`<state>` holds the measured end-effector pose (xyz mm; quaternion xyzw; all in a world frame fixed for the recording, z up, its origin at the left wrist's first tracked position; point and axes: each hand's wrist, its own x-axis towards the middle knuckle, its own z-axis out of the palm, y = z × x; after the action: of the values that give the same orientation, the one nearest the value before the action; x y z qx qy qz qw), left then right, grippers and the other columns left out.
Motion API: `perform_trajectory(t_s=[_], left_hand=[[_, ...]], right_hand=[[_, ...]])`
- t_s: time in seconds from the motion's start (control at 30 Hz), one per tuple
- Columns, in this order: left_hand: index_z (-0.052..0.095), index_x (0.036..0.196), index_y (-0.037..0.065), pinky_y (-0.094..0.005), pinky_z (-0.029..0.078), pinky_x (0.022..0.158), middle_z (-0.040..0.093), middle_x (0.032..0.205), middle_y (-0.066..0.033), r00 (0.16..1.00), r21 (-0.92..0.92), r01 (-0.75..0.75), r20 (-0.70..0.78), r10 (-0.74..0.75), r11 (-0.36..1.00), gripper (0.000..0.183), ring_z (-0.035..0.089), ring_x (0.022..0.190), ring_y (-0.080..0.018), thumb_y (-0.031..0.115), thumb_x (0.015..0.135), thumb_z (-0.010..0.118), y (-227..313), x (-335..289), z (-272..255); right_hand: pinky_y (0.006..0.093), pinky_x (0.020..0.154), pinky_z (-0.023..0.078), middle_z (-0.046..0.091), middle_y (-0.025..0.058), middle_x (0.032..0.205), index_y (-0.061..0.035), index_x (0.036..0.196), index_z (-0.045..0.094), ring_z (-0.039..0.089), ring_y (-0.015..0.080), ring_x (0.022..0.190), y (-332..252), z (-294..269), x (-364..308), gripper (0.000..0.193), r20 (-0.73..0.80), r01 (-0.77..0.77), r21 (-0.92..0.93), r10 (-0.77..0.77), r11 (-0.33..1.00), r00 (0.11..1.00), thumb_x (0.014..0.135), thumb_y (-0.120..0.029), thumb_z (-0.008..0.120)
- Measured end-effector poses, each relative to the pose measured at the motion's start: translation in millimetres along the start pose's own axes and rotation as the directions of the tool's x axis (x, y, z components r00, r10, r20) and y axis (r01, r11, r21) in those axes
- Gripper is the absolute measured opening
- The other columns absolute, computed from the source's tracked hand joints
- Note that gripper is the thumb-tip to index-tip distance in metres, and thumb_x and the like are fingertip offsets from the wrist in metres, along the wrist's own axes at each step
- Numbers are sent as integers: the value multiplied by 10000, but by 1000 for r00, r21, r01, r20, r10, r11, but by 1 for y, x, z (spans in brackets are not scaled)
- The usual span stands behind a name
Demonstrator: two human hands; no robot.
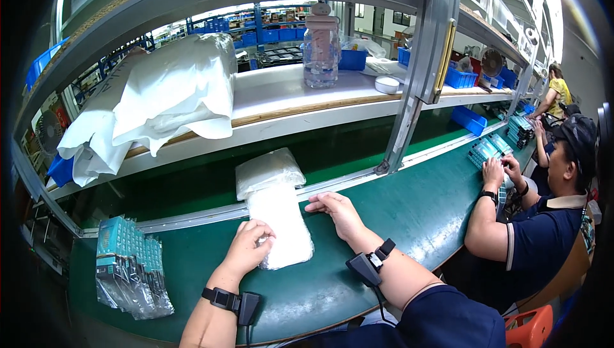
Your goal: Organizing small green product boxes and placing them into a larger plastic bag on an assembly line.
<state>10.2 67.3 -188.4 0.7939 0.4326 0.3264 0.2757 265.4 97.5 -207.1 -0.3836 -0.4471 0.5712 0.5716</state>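
Note:
A stack of thin white plastic bags or sheets lies on the green bench in front of me. Its far end meets a clear, crinkled plastic bundle by the metal rail. Over the stack's left edge is my left hand, its fingers loosely curled and nothing visible in them. On the other side, my right hand hovers beside the stack with fingers stretched out, holding nothing. To the left stands a row of teal packs in clear bags, leaning against one another.
Above the bench, a shelf carries a large white wrapped bundle, a clear water bottle and a white roll. A metal post rises from the rail. At right, a co-worker handles teal packs near a blue bin.

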Motion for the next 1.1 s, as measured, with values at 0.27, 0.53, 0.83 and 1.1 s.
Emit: perform_trajectory(t_s=[0.27,0.53,0.83,1.1], left_hand=[[662,910,64,-369,414,948,592,1015,-62,1000,6,-14,9,14,1000,104,496,1054,-268,115,821,641,0,3,3],[663,898,63,-377,410,956,595,1011,-70,1000,-2,-7,11,7,1000,99,499,1060,-276,118,819,640,1,4,3],[662,899,65,-381,406,961,594,1011,-71,1000,-9,-16,17,16,1000,100,495,1067,-280,124,820,642,1,5,3],[658,880,52,-366,416,938,592,999,-68,1000,-19,16,14,-16,1000,83,510,1030,-266,97,811,646,4,4,1]], right_hand=[[318,897,471,686,133,949,25,1022,636,665,219,937,-5,-2,0,227,-6,-14,19,15,1000,1000,965,-146,498],[319,899,472,688,132,936,27,1012,644,663,213,931,-7,-1,-2,233,-15,-25,-5,25,1000,1000,967,-147,497],[303,886,476,693,134,922,42,1008,644,654,196,906,-6,2,-1,241,-26,-32,-89,30,996,999,976,-150,502],[280,884,472,702,125,922,42,1025,644,642,169,894,-5,8,0,222,25,-24,-134,28,991,999,975,-136,521]])
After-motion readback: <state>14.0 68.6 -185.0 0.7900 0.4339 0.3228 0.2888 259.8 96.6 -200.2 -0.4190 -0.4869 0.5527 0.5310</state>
